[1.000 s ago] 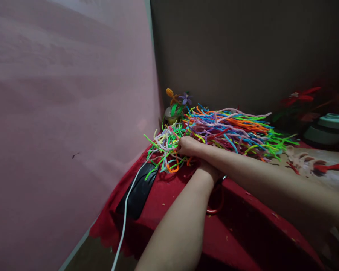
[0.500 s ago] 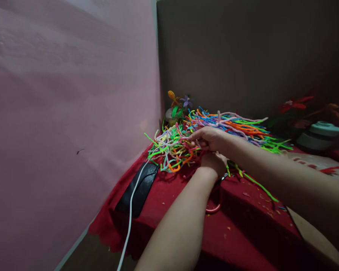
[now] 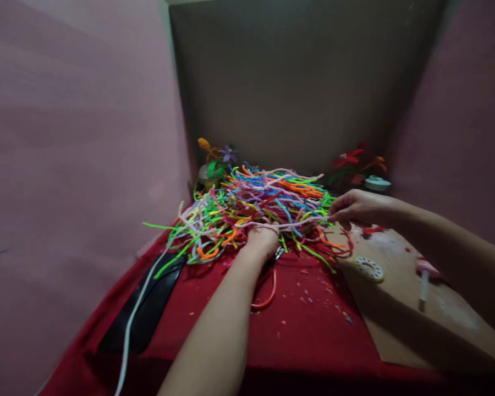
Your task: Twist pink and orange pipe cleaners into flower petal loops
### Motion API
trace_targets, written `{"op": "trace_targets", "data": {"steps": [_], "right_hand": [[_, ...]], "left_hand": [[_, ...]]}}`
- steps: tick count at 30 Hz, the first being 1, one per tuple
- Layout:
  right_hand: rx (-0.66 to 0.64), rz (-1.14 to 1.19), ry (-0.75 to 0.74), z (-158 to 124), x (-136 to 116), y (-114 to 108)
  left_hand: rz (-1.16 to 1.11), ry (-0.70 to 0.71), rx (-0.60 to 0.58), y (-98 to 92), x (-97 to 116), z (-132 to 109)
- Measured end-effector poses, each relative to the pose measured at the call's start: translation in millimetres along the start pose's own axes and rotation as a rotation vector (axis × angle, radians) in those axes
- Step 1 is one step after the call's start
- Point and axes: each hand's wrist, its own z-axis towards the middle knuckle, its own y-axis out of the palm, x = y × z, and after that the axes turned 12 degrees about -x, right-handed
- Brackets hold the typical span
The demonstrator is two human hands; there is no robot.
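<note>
My right hand (image 3: 348, 209) pinches one end of a pale pink-lilac pipe cleaner (image 3: 299, 223). That stem stretches leftwards, passing just beyond my left hand (image 3: 264, 242). My left hand is curled at the near edge of a large heap of colourful pipe cleaners (image 3: 268, 192); its fingertips, and whatever they grip, are hidden. Right beside it, a bit of shiny metal (image 3: 279, 253) shows, and a glossy red loop (image 3: 272, 291), which looks like a scissors handle, lies on the red cloth (image 3: 305, 341).
A black flat object (image 3: 144, 313) lies at left, crossed by a white cable (image 3: 127, 335). Cardboard (image 3: 379, 324) at right carries a round white disc with holes (image 3: 369, 269) and a pink-and-white tool (image 3: 424, 280). Pipe-cleaner flowers (image 3: 226, 154) stand behind; scraps dot the cloth.
My right hand has moved right, out of the heap beside my left hand, drawing a pale pipe cleaner out straight. The view has swung right, bringing the cardboard and disc into sight.
</note>
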Motion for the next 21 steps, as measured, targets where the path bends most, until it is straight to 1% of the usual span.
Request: {"op": "trace_targets", "data": {"steps": [3, 5, 7, 9, 13, 21], "right_hand": [[0.156, -0.27, 0.118, -5.3, 42.4, -32.0], [0.282, -0.502, 0.184, -3.5, 67.9, -45.6], [0.35, -0.546, 0.228, 0.8, 88.4, -52.3], [0.377, -0.556, 0.265, 5.9, 102.5, -54.0], [0.38, -0.567, 0.279, 13.0, 114.6, -54.3], [0.363, -0.595, 0.229, 13.3, 119.0, -60.1]], "left_hand": [[0.02, -0.014, 0.003, 0.4, 0.2, 0.0], [0.038, -0.027, -0.006, 0.0, 1.1, 0.1], [0.056, -0.035, -0.004, -1.1, 2.3, -0.1], [0.075, -0.044, -0.004, -2.1, 3.4, -0.2], [0.104, -0.054, -0.019, -2.6, 3.5, 1.3], [0.125, -0.059, -0.022, -0.5, 2.7, 2.9]]}}
